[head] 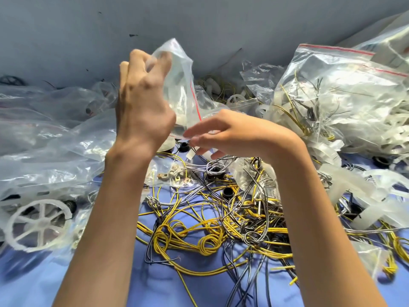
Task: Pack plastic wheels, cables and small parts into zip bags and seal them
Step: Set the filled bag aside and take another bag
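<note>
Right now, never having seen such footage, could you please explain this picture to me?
There is no machine: a camera worn on a person's head looks down at their bare hands. The left hand grips a small clear plastic zip bag; the right hand reaches its lower edge, though blur hides any pinch. On the blue surface lie tangled yellow and grey cables, a white spoked plastic wheel at the left, and a large clear bag stuffed with parts at the right.

Both forearms are up. The left hand (143,100) is high, fingers curled gripping a zip bag (181,69); the right hand (223,135), lower, pinches its edge.
</note>
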